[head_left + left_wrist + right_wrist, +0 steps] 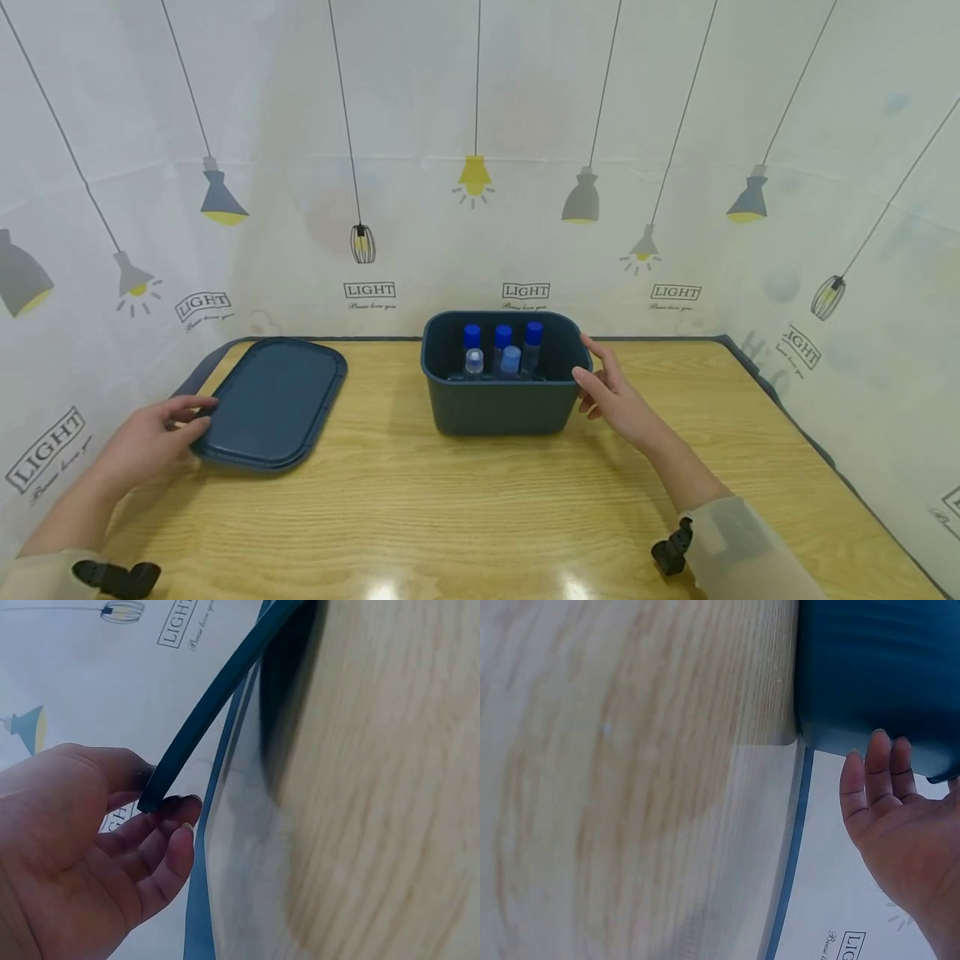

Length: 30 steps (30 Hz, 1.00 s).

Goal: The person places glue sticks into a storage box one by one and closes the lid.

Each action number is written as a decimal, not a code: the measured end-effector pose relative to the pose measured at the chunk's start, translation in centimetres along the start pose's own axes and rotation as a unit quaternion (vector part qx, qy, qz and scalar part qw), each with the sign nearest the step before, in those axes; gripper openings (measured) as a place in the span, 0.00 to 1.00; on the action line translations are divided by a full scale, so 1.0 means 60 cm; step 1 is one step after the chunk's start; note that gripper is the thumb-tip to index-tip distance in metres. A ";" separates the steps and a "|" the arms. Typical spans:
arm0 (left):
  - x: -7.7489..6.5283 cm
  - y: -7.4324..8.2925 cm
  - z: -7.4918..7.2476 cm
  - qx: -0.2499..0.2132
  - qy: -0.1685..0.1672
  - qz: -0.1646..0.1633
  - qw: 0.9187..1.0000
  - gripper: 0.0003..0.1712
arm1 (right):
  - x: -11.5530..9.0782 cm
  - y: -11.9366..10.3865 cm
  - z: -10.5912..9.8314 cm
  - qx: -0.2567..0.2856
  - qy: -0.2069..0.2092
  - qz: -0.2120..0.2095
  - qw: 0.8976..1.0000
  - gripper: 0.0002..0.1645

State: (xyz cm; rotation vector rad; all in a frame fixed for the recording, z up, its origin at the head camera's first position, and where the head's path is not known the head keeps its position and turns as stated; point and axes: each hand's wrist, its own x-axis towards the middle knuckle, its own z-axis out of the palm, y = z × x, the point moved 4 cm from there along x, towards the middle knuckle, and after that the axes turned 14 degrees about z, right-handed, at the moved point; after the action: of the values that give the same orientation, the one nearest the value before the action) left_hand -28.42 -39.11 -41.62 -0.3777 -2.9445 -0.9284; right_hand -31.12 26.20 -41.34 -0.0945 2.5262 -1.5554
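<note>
On the left, my left hand (159,433) pinches the near-left edge of a dark blue lid (273,404), thumb on one side and fingers on the other. In the left wrist view the lid (217,697) is seen edge-on, slanting up from the table. My right hand (618,400) rests at the right end of a dark blue storage bin (502,408), thumb and index finger at its rim. The right wrist view has straight fingers (877,769) against the outer wall. Inside the bin stand several small clear bottles (532,346) with blue or clear caps.
A light wood table (465,508) carries the bin and lies beneath the lid. White curtains (420,108) printed with hanging lamps rise behind the table and at both sides.
</note>
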 end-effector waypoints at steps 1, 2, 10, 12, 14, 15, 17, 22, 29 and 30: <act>0.000 0.003 0.000 -0.005 0.003 0.002 1.000 0.31 | 0.000 0.000 0.000 0.000 0.001 0.000 1.000 0.42; 0.001 0.005 0.000 -0.009 0.007 0.005 1.000 0.31 | 0.000 0.001 0.000 0.001 0.000 0.001 1.000 0.42; 0.008 0.034 -0.011 -0.038 0.062 0.016 0.997 0.39 | 0.000 0.003 0.002 0.005 0.001 -0.001 1.000 0.42; 0.010 0.042 -0.013 -0.053 0.073 0.014 0.996 0.39 | 0.001 0.003 0.003 0.007 0.001 -0.003 1.000 0.42; 0.013 0.049 -0.016 -0.061 0.086 0.014 0.994 0.38 | 0.002 0.004 0.003 0.008 0.001 -0.003 1.000 0.42; 0.014 0.054 -0.017 -0.060 0.091 0.015 0.994 0.38 | 0.002 0.004 0.003 0.009 0.000 -0.004 1.000 0.42; 0.017 0.063 -0.019 -0.053 0.103 0.017 0.993 0.36 | 0.003 0.004 0.003 0.012 0.000 -0.002 1.000 0.41; 0.023 0.084 -0.021 -0.016 0.119 0.026 0.992 0.32 | 0.001 0.002 0.002 0.015 -0.001 0.001 1.000 0.41; 0.025 0.123 -0.020 0.026 0.129 0.066 0.989 0.25 | 0.002 0.005 0.003 0.012 -0.001 0.003 1.000 0.41; 0.024 0.128 -0.020 0.026 0.131 0.069 0.989 0.24 | 0.002 0.006 0.003 0.013 -0.001 0.003 1.000 0.41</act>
State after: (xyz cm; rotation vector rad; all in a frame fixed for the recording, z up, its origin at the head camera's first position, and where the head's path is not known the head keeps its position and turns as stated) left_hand -28.04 -33.37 -36.20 -0.4163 -2.6614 -0.8141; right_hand -31.18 26.19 -41.74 -0.0858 2.5024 -1.5837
